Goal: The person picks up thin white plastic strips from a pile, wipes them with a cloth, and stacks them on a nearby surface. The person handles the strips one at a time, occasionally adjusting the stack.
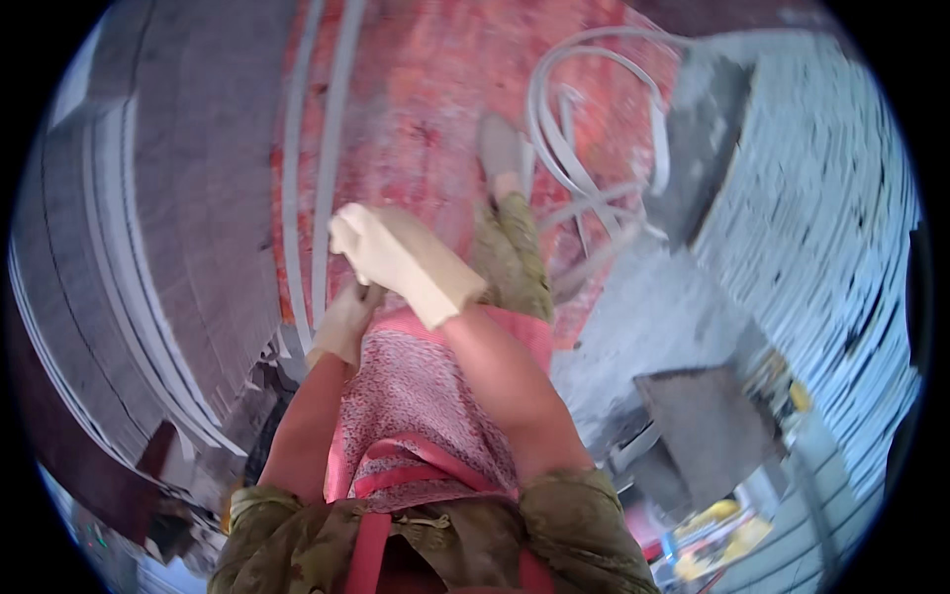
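My right hand (381,252), in a cream glove, reaches across my body with its fingers closed. Whatever it may hold is too blurred to make out. Just below it is my left hand (343,325), in a similar pale glove, with fingers curled near the right hand's underside. A small dark spot shows at its fingertips, but I cannot tell what it is. Both hands are in front of my pink patterned apron (421,406), above the red, worn floor (416,119). Two long pale strips (332,129) run along the floor just beyond my hands.
A tall stack of grey-brown sheets (203,178) rises on the left. Loops of pale strip (554,129) lie by my foot (500,148). On the right stands a stack of pale bluish sheets (811,198). A dark flat board (708,426) rests among clutter at the lower right.
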### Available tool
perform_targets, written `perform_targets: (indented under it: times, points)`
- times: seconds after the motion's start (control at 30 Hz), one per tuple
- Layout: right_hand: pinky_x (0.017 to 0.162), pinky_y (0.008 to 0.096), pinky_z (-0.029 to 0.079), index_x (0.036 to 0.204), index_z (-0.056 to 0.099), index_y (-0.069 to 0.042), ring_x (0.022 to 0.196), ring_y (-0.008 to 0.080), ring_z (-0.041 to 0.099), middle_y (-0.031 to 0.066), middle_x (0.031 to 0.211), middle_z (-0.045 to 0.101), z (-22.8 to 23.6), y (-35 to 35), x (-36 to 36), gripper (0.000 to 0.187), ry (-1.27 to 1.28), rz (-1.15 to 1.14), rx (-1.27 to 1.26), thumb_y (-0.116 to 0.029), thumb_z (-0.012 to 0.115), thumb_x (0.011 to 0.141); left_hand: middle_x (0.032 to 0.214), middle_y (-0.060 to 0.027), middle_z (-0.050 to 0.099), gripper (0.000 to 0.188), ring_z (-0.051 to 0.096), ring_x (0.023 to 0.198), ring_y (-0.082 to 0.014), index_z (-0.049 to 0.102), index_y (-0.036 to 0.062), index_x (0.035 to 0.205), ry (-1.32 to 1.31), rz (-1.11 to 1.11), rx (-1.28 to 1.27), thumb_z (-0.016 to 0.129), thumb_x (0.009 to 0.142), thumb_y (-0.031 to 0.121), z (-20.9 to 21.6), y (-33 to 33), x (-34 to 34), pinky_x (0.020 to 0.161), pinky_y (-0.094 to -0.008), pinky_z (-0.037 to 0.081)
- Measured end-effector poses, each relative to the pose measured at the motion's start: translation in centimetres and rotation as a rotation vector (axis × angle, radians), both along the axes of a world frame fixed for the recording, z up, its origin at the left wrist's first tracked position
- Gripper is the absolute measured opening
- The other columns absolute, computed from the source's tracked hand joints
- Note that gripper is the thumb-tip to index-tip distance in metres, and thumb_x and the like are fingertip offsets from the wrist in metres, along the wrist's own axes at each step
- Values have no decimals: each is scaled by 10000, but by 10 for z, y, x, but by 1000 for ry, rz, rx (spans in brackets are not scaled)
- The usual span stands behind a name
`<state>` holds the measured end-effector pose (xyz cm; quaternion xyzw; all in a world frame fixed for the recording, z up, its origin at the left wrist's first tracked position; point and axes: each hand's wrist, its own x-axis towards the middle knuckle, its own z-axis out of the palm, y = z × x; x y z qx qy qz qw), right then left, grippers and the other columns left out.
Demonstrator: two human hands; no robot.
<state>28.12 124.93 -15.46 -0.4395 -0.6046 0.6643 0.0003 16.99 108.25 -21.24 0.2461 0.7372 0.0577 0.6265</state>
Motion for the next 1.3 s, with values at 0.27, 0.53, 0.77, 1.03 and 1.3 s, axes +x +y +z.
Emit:
perform_targets:
  times: [0.27, 0.53, 0.77, 1.03, 1.3]
  points:
    - [579, 374, 470, 896, 707, 22, 543, 216, 611, 121, 609, 617, 30, 4, 26, 515, 48, -291, -253, -437, 487, 972, 1113, -150, 622, 369, 681, 1001, -334, 526, 23, 1306, 158, -691, 283, 584, 944, 68, 26, -21, -33, 900, -372, 555]
    - [553, 324, 462, 939, 708, 39, 567, 168, 616, 93, 613, 619, 23, -7, 36, 521, 107, -442, -316, -450, 529, 964, 794, -43, 627, 357, 570, 761, -147, 614, 12, 1032, 117, 93, -142, 656, 991, 365, 10, 21, -34, 685, -299, 441]
    - [608, 308, 517, 1148, 694, 43, 655, 175, 687, 130, 714, 707, 36, -5, 56, 481, 195, -477, -341, -393, 560, 996, 803, -38, 620, 552, 536, 760, -155, 613, 44, 897, 52, 163, -58, 513, 1023, 572, -2, 11, -29, 778, -318, 417]
    - [705, 295, 588, 1280, 649, 57, 748, 183, 736, 149, 850, 760, 10, -1, 99, 425, 235, -716, -128, -280, 521, 1055, 917, -71, 673, 420, 588, 958, -182, 622, 46, 1038, 109, 86, -80, 514, 1035, 451, 23, 21, -26, 903, -354, 434]
    - [851, 340, 567, 1273, 654, 41, 852, 195, 735, 144, 956, 780, -56, 3, 148, 417, 48, -1070, 29, -281, 541, 1032, 1250, -44, 662, 551, 565, 1231, -160, 590, 107, 1363, 66, -47, -34, 532, 1001, 519, -19, 11, -49, 949, -334, 453]
